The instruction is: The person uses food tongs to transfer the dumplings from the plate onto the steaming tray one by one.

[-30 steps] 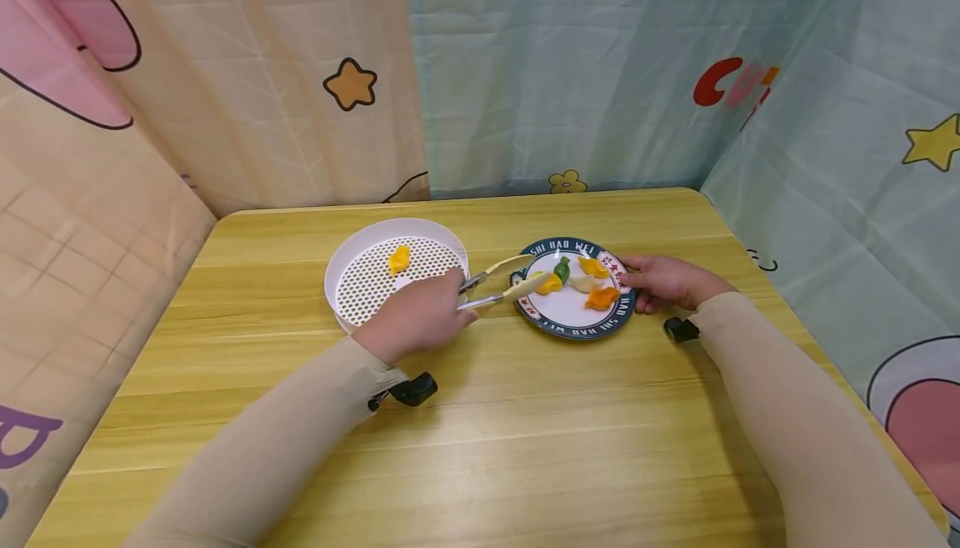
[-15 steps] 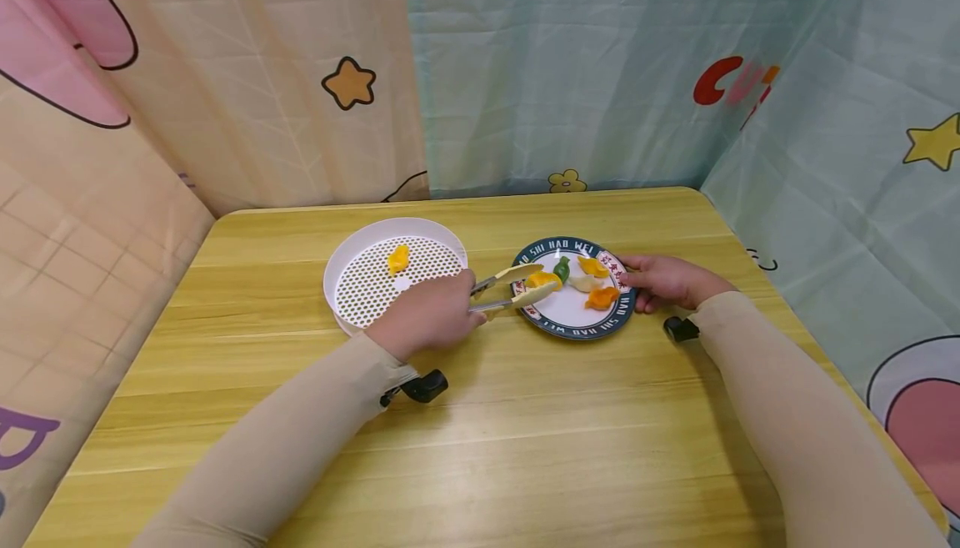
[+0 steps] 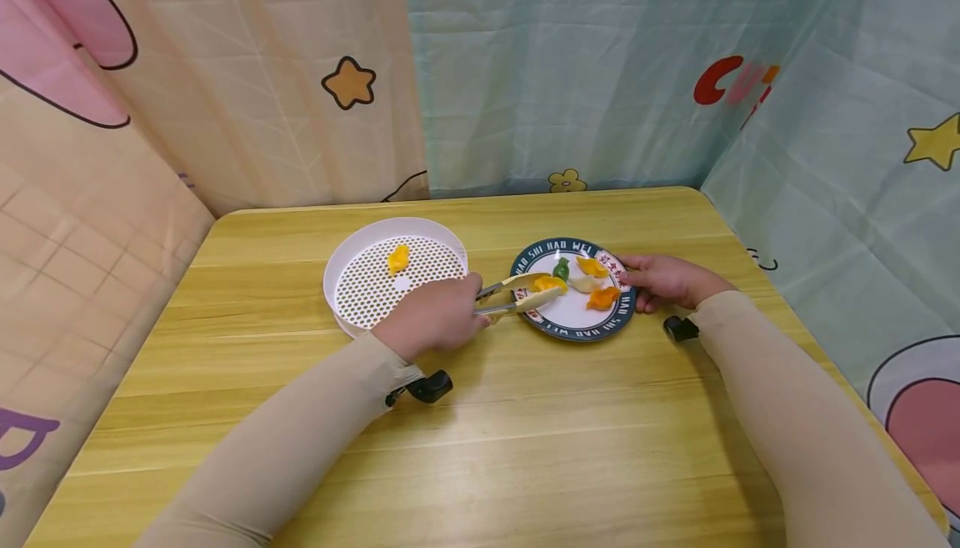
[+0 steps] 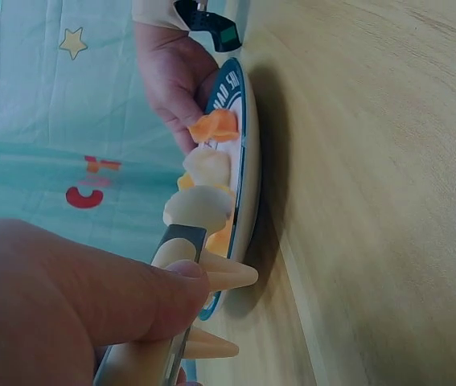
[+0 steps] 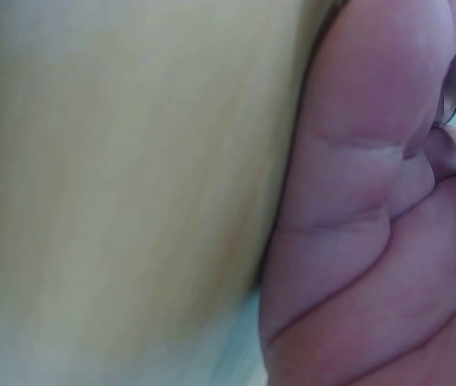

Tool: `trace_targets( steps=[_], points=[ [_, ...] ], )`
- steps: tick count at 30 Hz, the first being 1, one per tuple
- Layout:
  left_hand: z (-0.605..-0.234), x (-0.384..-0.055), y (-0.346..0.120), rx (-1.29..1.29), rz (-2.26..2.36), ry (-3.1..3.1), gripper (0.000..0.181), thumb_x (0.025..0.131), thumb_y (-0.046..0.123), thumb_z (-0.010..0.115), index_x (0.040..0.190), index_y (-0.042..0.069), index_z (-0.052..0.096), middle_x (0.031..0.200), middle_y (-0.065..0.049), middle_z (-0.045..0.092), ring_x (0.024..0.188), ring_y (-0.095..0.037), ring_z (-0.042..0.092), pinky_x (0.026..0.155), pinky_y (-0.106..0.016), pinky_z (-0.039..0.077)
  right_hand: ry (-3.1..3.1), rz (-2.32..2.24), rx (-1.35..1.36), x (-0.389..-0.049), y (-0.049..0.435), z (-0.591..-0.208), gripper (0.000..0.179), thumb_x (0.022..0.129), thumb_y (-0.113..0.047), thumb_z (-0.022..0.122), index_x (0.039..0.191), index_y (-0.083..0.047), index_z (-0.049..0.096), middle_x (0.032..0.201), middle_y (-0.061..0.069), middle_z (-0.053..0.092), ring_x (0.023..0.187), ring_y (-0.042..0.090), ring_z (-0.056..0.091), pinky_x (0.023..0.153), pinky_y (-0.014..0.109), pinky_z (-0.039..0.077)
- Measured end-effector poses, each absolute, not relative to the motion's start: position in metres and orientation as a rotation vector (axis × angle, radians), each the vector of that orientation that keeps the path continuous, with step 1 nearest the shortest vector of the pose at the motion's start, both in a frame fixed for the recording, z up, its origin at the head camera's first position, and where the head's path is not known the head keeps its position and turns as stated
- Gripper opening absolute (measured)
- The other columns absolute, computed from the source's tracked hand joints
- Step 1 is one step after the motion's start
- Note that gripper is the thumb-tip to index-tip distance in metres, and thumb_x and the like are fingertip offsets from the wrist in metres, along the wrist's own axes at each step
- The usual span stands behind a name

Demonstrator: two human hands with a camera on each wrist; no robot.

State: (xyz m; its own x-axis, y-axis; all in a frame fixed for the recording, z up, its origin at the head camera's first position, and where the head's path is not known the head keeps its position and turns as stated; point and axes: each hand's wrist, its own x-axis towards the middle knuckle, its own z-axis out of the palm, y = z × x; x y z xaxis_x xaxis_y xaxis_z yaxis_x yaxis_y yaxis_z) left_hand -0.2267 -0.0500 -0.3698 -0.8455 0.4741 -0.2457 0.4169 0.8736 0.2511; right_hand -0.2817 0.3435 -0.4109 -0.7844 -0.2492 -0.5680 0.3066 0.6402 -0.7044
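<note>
My left hand [image 3: 435,314] grips a pair of tongs [image 4: 199,207] with cream tips and metal arms. In the head view the tips lie on both sides of a yellow dumpling [image 3: 551,284] at the left of a dark-rimmed plate [image 3: 555,328]. A green dumpling [image 3: 561,269], a white one [image 3: 587,284], an orange one [image 3: 602,298] and a yellow-orange one [image 3: 592,267] share the plate. At the plate's right edge my right hand [image 3: 671,281] holds the rim, thumb on top. Close up, the right wrist view shows mostly palm [image 5: 372,241].
Left of the plate stands a round white tray with a perforated base [image 3: 352,260], another yellow dumpling [image 3: 398,259] inside it. My left hand overlaps the tray's near right side. Printed curtains [image 3: 600,72] hang behind the wooden table [image 3: 525,448].
My left hand has moved slightly right with the tongs, and their tips have come down from above the plate's left edge to around the yellow dumpling. My right hand stays on the rim.
</note>
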Motion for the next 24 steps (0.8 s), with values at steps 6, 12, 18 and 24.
trace_targets(
  steps=[6, 12, 18, 24],
  points=[
    [-0.3706, -0.2267, -0.0510, 0.681, 0.270, 2.759, 0.037, 0.103, 0.045, 0.064, 0.122, 0.015, 0.055, 0.095, -0.004, 0.063, 0.077, -0.023, 0.061, 0.064, -0.037, 0.048, 2.207, -1.104, 0.045, -0.2826, 0.3429, -0.4108, 0.067, 0.114, -0.034, 0.045, 0.169, -0.013, 0.013, 0.082, 0.000, 0.065, 0.070, 0.014, 0.062, 0.069, 0.026, 0.056],
    [-0.3714, -0.2260, -0.0519, 0.695, 0.276, 2.761, 0.037, 0.102, 0.045, 0.064, 0.122, 0.016, 0.054, 0.094, -0.004, 0.063, 0.077, -0.024, 0.061, 0.065, -0.037, 0.048, 2.206, -1.106, 0.038, -0.2835, 0.3440, -0.4116, 0.067, 0.114, -0.033, 0.044, 0.169, -0.012, 0.012, 0.081, 0.001, 0.065, 0.069, 0.015, 0.062, 0.068, 0.026, 0.056],
    [-0.3726, -0.2250, -0.0527, 0.719, 0.288, 2.760, 0.037, 0.103, 0.045, 0.063, 0.122, 0.016, 0.055, 0.093, -0.004, 0.063, 0.076, -0.023, 0.061, 0.065, -0.036, 0.048, 2.206, -1.111, 0.045, -0.2828, 0.3429, -0.4117, 0.067, 0.114, -0.033, 0.046, 0.169, -0.012, 0.014, 0.080, 0.001, 0.065, 0.068, 0.014, 0.062, 0.068, 0.025, 0.056],
    [-0.3733, -0.2249, -0.0540, 0.711, 0.303, 2.767, 0.037, 0.103, 0.046, 0.063, 0.123, 0.016, 0.054, 0.094, -0.004, 0.063, 0.077, -0.023, 0.061, 0.065, -0.037, 0.048, 2.203, -1.117, 0.055, -0.2827, 0.3425, -0.4112, 0.066, 0.114, -0.033, 0.046, 0.169, -0.012, 0.014, 0.080, 0.001, 0.065, 0.068, 0.013, 0.062, 0.068, 0.025, 0.056]
  ],
)
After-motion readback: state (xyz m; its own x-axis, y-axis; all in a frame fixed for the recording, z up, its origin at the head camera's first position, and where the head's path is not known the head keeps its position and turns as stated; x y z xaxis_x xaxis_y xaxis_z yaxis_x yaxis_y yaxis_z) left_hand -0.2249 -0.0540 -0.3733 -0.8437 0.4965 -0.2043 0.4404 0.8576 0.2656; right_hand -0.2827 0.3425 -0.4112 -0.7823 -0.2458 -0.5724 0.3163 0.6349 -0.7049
